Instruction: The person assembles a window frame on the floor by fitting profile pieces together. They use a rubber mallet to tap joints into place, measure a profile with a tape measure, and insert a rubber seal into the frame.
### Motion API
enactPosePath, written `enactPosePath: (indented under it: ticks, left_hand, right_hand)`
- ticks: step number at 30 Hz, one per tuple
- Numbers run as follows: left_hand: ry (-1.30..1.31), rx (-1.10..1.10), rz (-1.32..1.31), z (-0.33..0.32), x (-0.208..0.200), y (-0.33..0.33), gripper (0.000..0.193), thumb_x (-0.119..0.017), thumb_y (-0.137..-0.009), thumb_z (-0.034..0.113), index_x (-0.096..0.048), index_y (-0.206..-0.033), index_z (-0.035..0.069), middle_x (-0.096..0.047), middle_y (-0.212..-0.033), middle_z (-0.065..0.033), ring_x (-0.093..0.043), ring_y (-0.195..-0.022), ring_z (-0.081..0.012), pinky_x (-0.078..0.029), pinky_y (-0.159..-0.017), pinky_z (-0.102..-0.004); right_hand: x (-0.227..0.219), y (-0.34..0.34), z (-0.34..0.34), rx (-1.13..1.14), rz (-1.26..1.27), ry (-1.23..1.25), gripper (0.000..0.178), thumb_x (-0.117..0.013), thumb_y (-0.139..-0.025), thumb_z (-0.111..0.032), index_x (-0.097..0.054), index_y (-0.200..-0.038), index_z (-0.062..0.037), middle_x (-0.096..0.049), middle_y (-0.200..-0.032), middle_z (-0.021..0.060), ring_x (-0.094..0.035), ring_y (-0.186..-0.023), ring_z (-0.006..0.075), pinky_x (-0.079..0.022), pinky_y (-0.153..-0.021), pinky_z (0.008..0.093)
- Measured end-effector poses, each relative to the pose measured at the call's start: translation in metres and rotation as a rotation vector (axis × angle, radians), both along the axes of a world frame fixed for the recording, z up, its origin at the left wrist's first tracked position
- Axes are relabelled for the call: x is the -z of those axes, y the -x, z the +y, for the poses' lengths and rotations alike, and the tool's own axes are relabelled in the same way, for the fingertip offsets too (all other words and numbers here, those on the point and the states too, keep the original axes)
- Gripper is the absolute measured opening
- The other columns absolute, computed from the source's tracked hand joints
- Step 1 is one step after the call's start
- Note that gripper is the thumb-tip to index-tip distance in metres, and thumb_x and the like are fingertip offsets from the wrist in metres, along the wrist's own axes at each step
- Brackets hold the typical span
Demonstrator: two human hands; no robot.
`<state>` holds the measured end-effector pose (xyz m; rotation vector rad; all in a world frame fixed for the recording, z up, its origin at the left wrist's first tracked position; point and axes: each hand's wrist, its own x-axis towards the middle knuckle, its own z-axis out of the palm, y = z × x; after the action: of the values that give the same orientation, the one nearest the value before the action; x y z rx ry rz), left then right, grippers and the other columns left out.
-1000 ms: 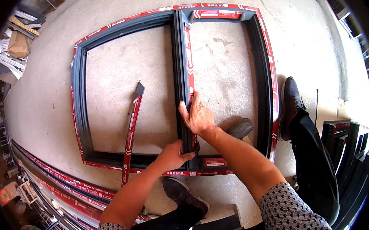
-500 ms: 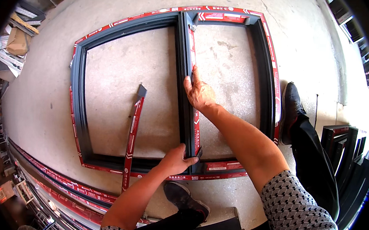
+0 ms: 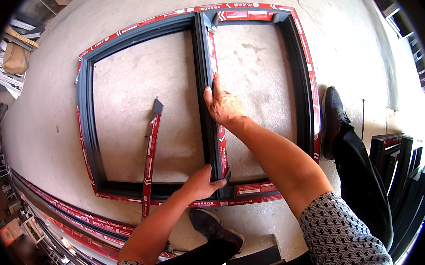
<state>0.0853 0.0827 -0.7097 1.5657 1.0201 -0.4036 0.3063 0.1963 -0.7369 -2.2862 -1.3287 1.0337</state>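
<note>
Two bare hands, we observe, lie on the dark dividing bar (image 3: 202,58) of a rectangular frame (image 3: 87,101) laid flat on the concrete floor (image 3: 137,88). We find the left hand (image 3: 201,184) at the bar's near end, thumb extended across it, and the right hand (image 3: 225,107) farther along, thumb and forefinger parted. Whether either grips firmly we cannot tell. One red-taped strip (image 3: 150,162) crosses the frame's near side.
</note>
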Motion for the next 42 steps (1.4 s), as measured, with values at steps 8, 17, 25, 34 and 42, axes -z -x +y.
enactPosePath:
  ticks: [8, 17, 25, 34, 42]
  left_hand:
    - [-0.029, 0.029, 0.024, 0.002, 0.001, 0.000, 0.047, -0.082, -0.092, 0.034, -0.060, -0.113, -0.002, -0.067, -0.086, -0.0165, -0.066, -0.078, -0.0289, -0.052, -0.074, -0.0432]
    - [-0.017, -0.036, -0.049, -0.001, 0.004, 0.001, 0.039, -0.082, -0.094, 0.027, -0.062, -0.112, -0.001, -0.072, -0.086, -0.0123, -0.068, -0.072, -0.0201, -0.056, -0.069, -0.0398]
    - [0.085, -0.069, 0.076, 0.002, 0.016, -0.001, 0.045, -0.085, -0.089, 0.031, -0.066, -0.111, -0.002, -0.075, -0.098, -0.0188, -0.073, -0.092, -0.0295, -0.055, -0.084, -0.0407]
    - [0.054, -0.094, -0.024, -0.003, 0.015, 0.002, 0.043, -0.084, -0.093, 0.034, -0.063, -0.108, 0.000, -0.070, -0.090, -0.0058, -0.066, -0.073, -0.0141, -0.058, -0.068, -0.0323]
    - [0.119, -0.139, 0.060, -0.003, 0.007, -0.007, 0.041, -0.085, -0.090, 0.027, -0.067, -0.115, -0.001, -0.076, -0.098, -0.0111, -0.071, -0.085, -0.0198, -0.056, -0.079, -0.0369]
  right_hand:
    - [0.014, -0.001, -0.001, 0.041, 0.038, -0.085, 0.076, -0.039, -0.108, -0.053, -0.017, -0.167, -0.0097, -0.071, -0.111, 0.0351, -0.067, -0.105, 0.0552, -0.051, -0.096, 0.0591]
    - [0.016, -0.001, -0.003, 0.004, -0.002, -0.110, 0.079, -0.029, -0.109, -0.060, -0.019, -0.164, -0.0040, -0.070, -0.112, 0.0364, -0.068, -0.106, 0.0550, -0.053, -0.093, 0.0592]
    - [0.025, 0.022, -0.074, -0.028, 0.025, -0.145, 0.057, -0.047, -0.108, -0.042, -0.042, -0.151, -0.0042, -0.067, -0.111, 0.0265, -0.068, -0.092, 0.0403, -0.054, -0.080, 0.0485]
    - [-0.007, 0.036, -0.160, -0.183, 0.235, 0.192, 0.065, -0.051, -0.104, -0.058, -0.057, -0.133, -0.0002, -0.072, -0.117, 0.0294, -0.068, -0.116, 0.0443, -0.052, -0.101, 0.0500]
    - [-0.028, 0.040, -0.147, -0.235, 0.204, 0.362, 0.052, -0.055, -0.103, -0.049, -0.077, -0.109, -0.0019, -0.076, -0.109, 0.0226, -0.073, -0.109, 0.0401, -0.057, -0.096, 0.0469]
